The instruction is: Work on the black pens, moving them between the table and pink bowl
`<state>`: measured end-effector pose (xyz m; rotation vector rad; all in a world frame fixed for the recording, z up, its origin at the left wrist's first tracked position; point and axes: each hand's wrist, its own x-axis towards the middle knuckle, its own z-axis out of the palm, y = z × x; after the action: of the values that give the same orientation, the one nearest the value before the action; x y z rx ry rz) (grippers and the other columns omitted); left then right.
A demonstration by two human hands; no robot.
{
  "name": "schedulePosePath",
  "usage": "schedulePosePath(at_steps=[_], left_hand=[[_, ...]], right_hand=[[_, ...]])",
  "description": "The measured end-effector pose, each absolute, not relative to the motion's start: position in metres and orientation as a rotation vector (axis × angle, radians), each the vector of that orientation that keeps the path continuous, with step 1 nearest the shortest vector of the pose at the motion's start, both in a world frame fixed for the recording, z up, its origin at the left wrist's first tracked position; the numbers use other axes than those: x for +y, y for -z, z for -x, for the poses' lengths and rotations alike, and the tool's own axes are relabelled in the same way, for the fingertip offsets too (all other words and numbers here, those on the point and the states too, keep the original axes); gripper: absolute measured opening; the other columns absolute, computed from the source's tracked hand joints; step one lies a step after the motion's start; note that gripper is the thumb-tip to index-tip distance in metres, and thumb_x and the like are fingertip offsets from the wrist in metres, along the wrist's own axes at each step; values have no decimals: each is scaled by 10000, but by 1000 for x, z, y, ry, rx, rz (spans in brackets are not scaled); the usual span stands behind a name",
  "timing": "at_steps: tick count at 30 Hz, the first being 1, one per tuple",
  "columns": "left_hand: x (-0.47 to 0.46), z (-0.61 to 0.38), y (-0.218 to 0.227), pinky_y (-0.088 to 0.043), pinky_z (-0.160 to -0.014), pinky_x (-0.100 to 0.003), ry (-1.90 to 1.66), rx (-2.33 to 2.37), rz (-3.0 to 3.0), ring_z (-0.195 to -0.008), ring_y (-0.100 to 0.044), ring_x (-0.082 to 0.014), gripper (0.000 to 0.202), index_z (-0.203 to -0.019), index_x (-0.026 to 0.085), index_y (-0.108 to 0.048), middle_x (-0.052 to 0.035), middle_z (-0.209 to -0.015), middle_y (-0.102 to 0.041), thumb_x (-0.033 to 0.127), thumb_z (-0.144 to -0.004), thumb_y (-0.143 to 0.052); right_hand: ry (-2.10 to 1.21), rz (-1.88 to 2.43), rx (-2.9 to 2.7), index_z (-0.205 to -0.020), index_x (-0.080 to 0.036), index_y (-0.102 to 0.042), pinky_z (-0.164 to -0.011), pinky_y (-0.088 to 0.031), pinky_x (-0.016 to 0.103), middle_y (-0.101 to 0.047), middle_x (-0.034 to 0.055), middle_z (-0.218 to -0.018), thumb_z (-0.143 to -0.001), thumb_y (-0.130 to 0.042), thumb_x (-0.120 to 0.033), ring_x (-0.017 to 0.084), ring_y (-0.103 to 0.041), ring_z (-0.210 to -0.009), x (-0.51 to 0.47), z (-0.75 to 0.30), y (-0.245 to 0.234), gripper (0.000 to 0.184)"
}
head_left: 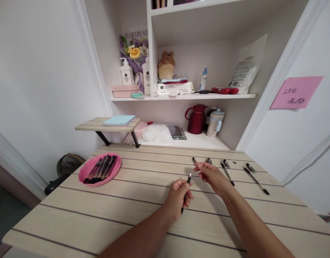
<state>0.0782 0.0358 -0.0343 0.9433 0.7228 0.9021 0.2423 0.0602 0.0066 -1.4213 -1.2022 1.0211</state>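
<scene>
My left hand point(179, 196) is closed round a black pen point(189, 179), its bare pointed tip upward and its lower end showing below my fist. To the right, my right hand point(211, 175) reaches over the table with its fingertips pinched at a small black pen cap point(194, 159). Whether the cap touches the tabletop I cannot tell. Beyond that hand lie another small black piece point(208, 161), a pen point(227, 173) beside a cap point(226, 164), and a second pen point(256, 181) beside a cap point(250, 167).
A pink tray point(117, 166) with several black pens stands on the wooden table point(127, 215) at left. Behind it is a small raised stand point(90, 124) bearing blue paper point(119, 120). White shelving point(218, 96) at the back holds a red jug point(196, 120) and a tumbler point(214, 123).
</scene>
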Motion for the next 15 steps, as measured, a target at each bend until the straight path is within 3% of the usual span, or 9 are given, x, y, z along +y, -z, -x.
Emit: schedulePosePath(at_steps=[3,7,11,15], left_hand=[[38,-77,34,-164,-314,-159,-926,729,-886,-295,-339,-21,391,-918,139,-511,53,-518,-518,451,-688,-565],[40,-76,35,-153,-320,-158,-926,728,-856,-299,-346,-23,383,-925,142,-509,47,-525,-525,439,-689,-565],[42,-76,37,-151,-320,-161,-943,728,-849,-295,-340,-22,369,-912,137,-511,43,-514,-524,430,-694,-560],[43,-76,37,-166,-321,-161,-945,722,-850,-297,-352,-24,363,-906,132,-516,40,-509,-525,423,-694,-562]], right_hand=[[-553,1882,-1363,-811,-190,-619,-604,-400,268,-666,76,-821,-746,-486,-419,195,-589,-744,100,-254,-13,273],[-431,2023,-1377,-762,-146,-633,-741,-382,334,-646,183,-918,-651,-586,-263,299,-547,-973,137,-254,-9,168],[-450,2053,-1386,-748,-114,-632,-744,-383,362,-635,233,-907,-636,-581,-195,313,-551,-968,145,-245,3,147],[-571,1952,-1405,-613,-155,-589,-622,-404,323,-643,151,-683,-642,-593,-245,261,-594,-779,136,-241,5,95]])
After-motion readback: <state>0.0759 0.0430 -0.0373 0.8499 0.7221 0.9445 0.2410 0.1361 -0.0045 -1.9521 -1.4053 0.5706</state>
